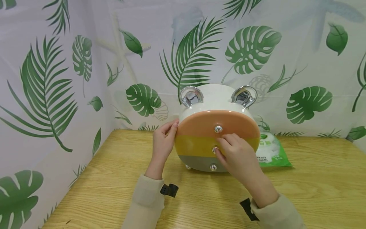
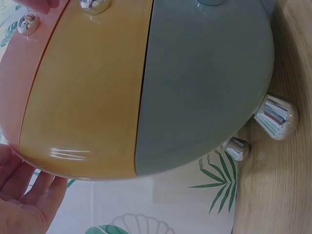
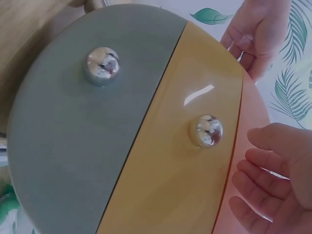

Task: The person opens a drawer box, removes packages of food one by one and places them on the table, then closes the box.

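Note:
A white oval desktop drawer box (image 1: 220, 95) stands on the table, with silver ears on top and silver feet below. Its front has an orange drawer (image 1: 197, 124), a yellow drawer (image 1: 191, 146) and a grey drawer (image 1: 197, 161), each with a round silver knob. My left hand (image 1: 164, 140) rests its fingers against the box's left side near the orange and yellow parts. In front of the drawers is my right hand (image 1: 238, 156), its fingers loosely bent by the yellow drawer's knob (image 3: 207, 130). The right wrist view shows those fingers apart from that knob, over the orange front.
Behind the box at right lies a green and white plastic packet (image 1: 275, 154) with printing. The wooden table (image 1: 323, 187) backs onto a leaf-patterned cloth (image 1: 266, 19), which also covers the left side. Dark straps (image 1: 169, 190) are at both sleeve cuffs.

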Demonstrator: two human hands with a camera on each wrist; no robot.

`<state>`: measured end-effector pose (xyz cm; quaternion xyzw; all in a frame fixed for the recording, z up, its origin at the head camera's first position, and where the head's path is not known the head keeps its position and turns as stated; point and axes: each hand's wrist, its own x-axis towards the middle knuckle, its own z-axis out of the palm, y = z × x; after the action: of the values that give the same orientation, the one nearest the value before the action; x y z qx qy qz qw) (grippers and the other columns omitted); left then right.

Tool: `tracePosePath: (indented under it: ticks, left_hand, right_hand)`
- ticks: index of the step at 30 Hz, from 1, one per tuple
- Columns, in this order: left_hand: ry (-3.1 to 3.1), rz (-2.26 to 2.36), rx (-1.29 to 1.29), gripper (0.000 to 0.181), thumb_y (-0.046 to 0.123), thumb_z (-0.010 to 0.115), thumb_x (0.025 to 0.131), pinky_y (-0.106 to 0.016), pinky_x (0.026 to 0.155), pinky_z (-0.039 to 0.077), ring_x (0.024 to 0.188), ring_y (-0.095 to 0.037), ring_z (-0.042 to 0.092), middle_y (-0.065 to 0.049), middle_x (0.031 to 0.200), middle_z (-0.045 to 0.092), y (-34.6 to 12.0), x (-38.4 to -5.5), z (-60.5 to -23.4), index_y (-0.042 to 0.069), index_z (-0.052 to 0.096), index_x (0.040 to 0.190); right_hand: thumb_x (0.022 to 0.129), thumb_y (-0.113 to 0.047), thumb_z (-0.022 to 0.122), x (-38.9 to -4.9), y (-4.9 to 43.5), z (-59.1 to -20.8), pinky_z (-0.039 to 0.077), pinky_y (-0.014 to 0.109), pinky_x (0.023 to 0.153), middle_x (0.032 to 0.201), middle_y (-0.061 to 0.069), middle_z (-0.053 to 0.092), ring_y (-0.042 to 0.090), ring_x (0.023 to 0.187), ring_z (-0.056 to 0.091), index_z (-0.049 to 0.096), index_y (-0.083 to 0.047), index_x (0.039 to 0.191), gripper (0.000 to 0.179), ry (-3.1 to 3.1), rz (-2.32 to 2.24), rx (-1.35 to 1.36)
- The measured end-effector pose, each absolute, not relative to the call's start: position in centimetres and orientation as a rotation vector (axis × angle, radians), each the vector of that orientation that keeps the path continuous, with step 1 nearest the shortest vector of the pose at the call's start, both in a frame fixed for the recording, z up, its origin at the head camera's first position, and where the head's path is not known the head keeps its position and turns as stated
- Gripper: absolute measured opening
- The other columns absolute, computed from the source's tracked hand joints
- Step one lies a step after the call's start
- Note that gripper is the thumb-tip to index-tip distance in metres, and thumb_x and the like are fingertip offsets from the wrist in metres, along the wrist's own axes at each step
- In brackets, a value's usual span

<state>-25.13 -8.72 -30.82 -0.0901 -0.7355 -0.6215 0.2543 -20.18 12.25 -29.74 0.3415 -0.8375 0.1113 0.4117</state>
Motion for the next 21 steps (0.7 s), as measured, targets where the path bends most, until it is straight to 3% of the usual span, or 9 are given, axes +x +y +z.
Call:
tracePosePath:
  ticks: [21]
  left_hand:
    - [-1.981,-1.687,-0.264,0.023,0.014,0.056,0.088,-0.028,0.081,0.047,0.1,-0.02,0.056,-0.01,0.103,0.063,-8.7,-25.1,-30.8,0.0,0.065,0.104]
  right_hand:
    - [0.067,-0.007,0.072,-21.2,12.0,-31.5,0.042,0.027,0.048,0.07,0.005,0.051,0.017,0.058,0.048,0.058,-0.004,0.074,0.015,-2.204,0.183,0.861]
